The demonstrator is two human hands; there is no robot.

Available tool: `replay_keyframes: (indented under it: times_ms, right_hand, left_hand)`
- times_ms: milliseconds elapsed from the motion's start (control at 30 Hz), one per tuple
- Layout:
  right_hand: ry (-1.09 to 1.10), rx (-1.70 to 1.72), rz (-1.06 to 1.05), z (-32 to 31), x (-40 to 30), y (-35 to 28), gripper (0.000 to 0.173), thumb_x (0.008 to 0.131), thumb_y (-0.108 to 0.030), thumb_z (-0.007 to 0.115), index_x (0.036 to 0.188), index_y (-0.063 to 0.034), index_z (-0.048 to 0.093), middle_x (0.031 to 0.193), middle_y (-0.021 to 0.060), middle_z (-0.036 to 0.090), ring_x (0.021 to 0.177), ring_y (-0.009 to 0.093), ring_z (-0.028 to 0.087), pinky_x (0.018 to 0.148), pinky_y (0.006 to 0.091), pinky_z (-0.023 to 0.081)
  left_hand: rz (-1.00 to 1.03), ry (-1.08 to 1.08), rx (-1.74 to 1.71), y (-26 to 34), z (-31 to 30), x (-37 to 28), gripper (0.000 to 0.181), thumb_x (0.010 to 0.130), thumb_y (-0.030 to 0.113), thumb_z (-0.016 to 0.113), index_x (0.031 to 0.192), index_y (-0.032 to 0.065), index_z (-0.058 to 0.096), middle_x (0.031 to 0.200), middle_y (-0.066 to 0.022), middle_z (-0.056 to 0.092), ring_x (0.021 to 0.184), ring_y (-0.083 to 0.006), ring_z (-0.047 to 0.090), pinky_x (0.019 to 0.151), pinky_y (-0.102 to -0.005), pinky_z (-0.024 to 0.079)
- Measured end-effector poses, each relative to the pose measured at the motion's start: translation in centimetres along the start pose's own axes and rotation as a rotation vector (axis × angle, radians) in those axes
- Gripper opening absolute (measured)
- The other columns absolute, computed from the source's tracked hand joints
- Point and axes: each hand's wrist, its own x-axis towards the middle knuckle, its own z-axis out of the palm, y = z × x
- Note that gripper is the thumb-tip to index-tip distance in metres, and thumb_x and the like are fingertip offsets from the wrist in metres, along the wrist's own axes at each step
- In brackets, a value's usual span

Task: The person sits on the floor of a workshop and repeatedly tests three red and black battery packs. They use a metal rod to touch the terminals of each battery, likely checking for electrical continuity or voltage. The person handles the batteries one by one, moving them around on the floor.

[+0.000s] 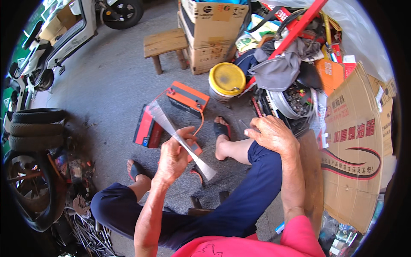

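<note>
My left hand (173, 154) grips the narrow middle of a long silvery strip (163, 119). Its two ends flare and look blurred, so its exact kind is unclear. Over my right knee, my right hand (273, 133) is curled with a thin pale stick (243, 123), blurred, poking out from its fingers. On the floor beyond the left hand lie an orange-and-black battery (189, 96) and a red-and-black battery (147, 128), with a thin red wire between them. An orange wire (202, 120) runs from the orange battery toward another orange block (195, 149), partly hidden behind my left hand.
A yellow-lidded bucket (227, 78), a wooden stool (165, 43) and stacked cardboard boxes (213, 32) stand ahead. Tyres (37, 128) and loose metal rods (93, 236) are at left, near a white scooter (69, 41). A cardboard sheet (350, 144) leans at right beside a wooden bench (310, 180).
</note>
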Motion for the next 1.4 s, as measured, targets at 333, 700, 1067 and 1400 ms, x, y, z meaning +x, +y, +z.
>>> replay_keyframes:
  times_ms: [333,700,1067,1400]
  right_hand:
    - [-0.188,0.091,-0.036,-0.1,-0.6,-2.3,0.023,0.088,-0.027,0.057,0.082,-0.0063,0.065,0.079,0.0164,0.066,0.086,0.036,0.065,0.078,0.0451,0.049]
    - [-0.067,0.058,-0.185,3.5,-0.5,-1.4,0.013,0.082,-0.015,0.067,0.078,-0.0034,0.070,0.081,0.0170,0.070,0.080,0.031,0.071,0.071,0.0424,0.055]
    - [-0.012,0.096,-0.254,3.8,-0.5,-1.3,0.020,0.081,-0.019,0.061,0.075,0.0009,0.061,0.074,0.0206,0.067,0.078,0.037,0.068,0.073,0.0464,0.053]
    - [-0.004,0.083,-0.289,3.7,-0.2,-1.7,0.013,0.078,-0.014,0.059,0.076,-0.0021,0.063,0.072,0.0195,0.066,0.076,0.036,0.069,0.070,0.0460,0.053]
  left_hand:
    - [-0.009,0.005,0.068,-1.3,-0.3,0.4,0.037,0.088,-0.012,0.053,0.121,0.0021,0.060,0.099,-0.0089,0.070,0.090,-0.0144,0.066,0.079,-0.0274,0.051]
    - [0.069,0.440,0.425,-0.4,2.6,1.6,0.020,0.074,0.010,0.084,0.082,0.0003,0.069,0.066,-0.0042,0.064,0.061,-0.0067,0.059,0.055,-0.0236,0.045]
    - [-0.062,0.184,0.002,-2.6,2.0,2.3,0.024,0.097,0.023,0.064,0.095,-0.0009,0.069,0.073,-0.0019,0.061,0.068,-0.0058,0.051,0.060,-0.0245,0.045]
    - [0.005,0.162,-0.020,-3.5,1.3,2.2,0.029,0.094,-0.001,0.054,0.122,0.0000,0.060,0.102,-0.0069,0.069,0.093,-0.0125,0.063,0.077,-0.0286,0.055]
